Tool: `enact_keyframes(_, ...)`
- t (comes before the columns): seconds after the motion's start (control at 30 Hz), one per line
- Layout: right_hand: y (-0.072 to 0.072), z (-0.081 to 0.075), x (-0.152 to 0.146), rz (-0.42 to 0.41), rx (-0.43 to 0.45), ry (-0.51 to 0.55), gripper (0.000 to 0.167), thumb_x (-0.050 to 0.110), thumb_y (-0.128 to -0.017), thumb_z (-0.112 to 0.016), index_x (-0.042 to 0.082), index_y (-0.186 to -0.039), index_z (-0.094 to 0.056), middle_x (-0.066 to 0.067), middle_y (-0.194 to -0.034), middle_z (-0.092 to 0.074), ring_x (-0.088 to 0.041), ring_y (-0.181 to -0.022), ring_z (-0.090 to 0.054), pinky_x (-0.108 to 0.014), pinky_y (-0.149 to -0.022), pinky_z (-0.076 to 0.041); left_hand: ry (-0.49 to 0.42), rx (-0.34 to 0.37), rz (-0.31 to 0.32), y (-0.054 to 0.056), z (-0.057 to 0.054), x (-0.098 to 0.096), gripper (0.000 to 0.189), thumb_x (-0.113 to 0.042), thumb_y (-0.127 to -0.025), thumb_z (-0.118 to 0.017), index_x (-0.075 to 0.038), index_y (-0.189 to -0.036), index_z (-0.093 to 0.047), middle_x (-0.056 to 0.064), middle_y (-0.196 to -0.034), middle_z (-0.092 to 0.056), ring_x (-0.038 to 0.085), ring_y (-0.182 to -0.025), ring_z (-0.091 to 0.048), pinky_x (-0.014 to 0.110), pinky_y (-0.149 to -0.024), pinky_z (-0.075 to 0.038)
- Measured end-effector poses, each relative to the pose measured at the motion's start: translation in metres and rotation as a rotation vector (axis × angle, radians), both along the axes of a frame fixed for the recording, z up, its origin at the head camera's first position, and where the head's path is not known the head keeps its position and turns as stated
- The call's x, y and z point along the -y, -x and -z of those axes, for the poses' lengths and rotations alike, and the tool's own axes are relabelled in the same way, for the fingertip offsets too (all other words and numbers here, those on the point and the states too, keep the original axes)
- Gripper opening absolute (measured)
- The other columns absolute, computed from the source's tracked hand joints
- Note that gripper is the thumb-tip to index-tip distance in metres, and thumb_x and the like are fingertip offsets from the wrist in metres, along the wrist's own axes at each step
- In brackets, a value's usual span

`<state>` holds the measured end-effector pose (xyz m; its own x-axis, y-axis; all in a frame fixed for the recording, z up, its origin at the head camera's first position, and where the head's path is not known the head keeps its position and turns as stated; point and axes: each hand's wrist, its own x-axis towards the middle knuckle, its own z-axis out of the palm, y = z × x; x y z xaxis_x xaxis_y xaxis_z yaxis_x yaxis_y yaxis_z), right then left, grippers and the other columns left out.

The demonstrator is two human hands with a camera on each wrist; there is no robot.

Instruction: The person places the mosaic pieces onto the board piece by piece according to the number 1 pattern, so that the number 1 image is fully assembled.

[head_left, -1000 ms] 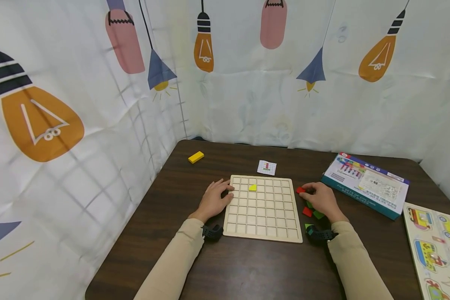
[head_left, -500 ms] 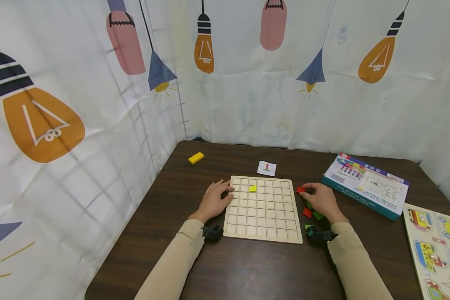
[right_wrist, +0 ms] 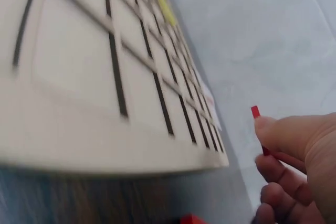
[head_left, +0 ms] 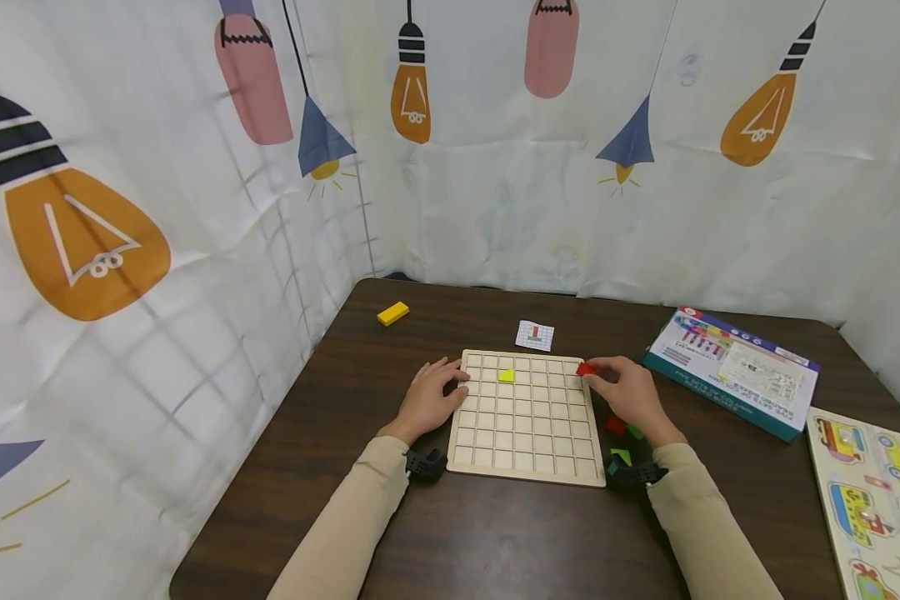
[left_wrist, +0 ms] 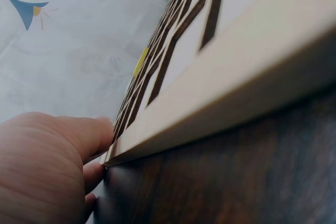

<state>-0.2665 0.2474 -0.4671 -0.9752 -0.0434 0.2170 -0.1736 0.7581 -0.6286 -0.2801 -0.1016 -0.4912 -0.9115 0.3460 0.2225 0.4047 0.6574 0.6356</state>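
On the dark table lies a wooden grid board [head_left: 527, 478], its squares edged by raised lines. One yellow tile [head_left: 506, 376] sits in a square near its far left. My left hand [head_left: 426, 400] rests at the board's left edge, thumb and fingertips touching the rim. Between thumb and fingers, my right hand [head_left: 628, 393] pinches a red tile [head_left: 585, 369] above the board's far right corner. The right wrist view shows that red tile [right_wrist: 255, 112] edge-on, clear of the board. Below the right hand lie another red tile [head_left: 615, 426] and green tiles [head_left: 621, 456], partly hidden by hand and wristband.
Beyond the board is a small card [head_left: 534, 335] with a coloured grid pattern. A yellow block [head_left: 393, 313] lies at the far left. To the right are a printed box [head_left: 731, 371] and a picture puzzle board [head_left: 870, 500]. A patterned curtain [head_left: 495, 208] hangs behind the table.
My right hand has lifted a red tile from beside the board and carried it left, over the far right corner. The left hand has stayed put.
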Motion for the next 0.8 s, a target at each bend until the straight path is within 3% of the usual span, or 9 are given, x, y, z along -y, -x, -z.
enact_keyframes(0.17, -0.001, 0.0, 0.009, -0.06, 0.081, 0.033, 0.034, 0.022, -0.093, -0.069, 0.003, -0.12, -0.068, -0.018, -0.115, -0.064, -0.027, -0.089, -0.061, -0.038, -0.072, -0.055, 0.016, -0.011, 0.021, 0.0, 0.0, 0.001, 0.031, -0.027, -0.096, -0.064, -0.013, -0.123, -0.068, 0.009, -0.148, -0.047, 0.029, -0.144, -0.031, 0.048, -0.122, -0.011)
enact_keyframes(0.27, -0.001, 0.002, 0.016, -0.076, 0.09, 0.056, 0.032, 0.02, -0.092, -0.069, 0.005, -0.12, -0.068, -0.015, -0.109, -0.064, -0.025, -0.082, -0.056, -0.034, -0.066, -0.05, 0.032, -0.019, 0.023, 0.0, -0.001, 0.001, 0.032, -0.028, -0.094, -0.066, -0.014, -0.123, -0.068, 0.009, -0.148, -0.047, 0.029, -0.144, -0.031, 0.048, -0.122, -0.012)
enact_keyframes(0.4, -0.002, 0.006, 0.026, -0.081, 0.063, 0.084, 0.029, 0.019, -0.092, -0.069, 0.008, -0.118, -0.069, -0.01, -0.105, -0.063, -0.022, -0.078, -0.051, -0.03, -0.062, -0.044, 0.05, -0.018, 0.019, 0.0, -0.002, -0.001, 0.034, -0.029, -0.093, -0.069, -0.015, -0.123, -0.068, 0.008, -0.148, -0.047, 0.028, -0.144, -0.031, 0.048, -0.122, -0.012)
enact_keyframes(0.67, -0.004, 0.012, 0.045, -0.114, -0.009, 0.121, 0.028, 0.018, -0.09, -0.072, 0.01, -0.117, -0.071, -0.008, -0.111, -0.065, -0.02, -0.084, -0.057, -0.032, -0.069, -0.05, 0.052, -0.024, 0.023, -0.001, -0.001, 0.001, 0.034, -0.029, -0.093, -0.069, -0.015, -0.123, -0.068, 0.009, -0.149, -0.046, 0.03, -0.144, -0.031, 0.049, -0.122, -0.013)
enact_keyframes(0.8, -0.002, 0.018, 0.054, -0.115, -0.028, 0.167, 0.028, 0.018, -0.09, -0.072, 0.011, -0.117, -0.072, -0.006, -0.106, -0.066, -0.018, -0.079, -0.054, -0.03, -0.067, -0.048, 0.05, -0.036, 0.023, 0.0, 0.0, -0.001, 0.033, -0.029, -0.092, -0.069, -0.015, -0.123, -0.068, 0.009, -0.148, -0.046, 0.03, -0.144, -0.031, 0.049, -0.122, -0.012)
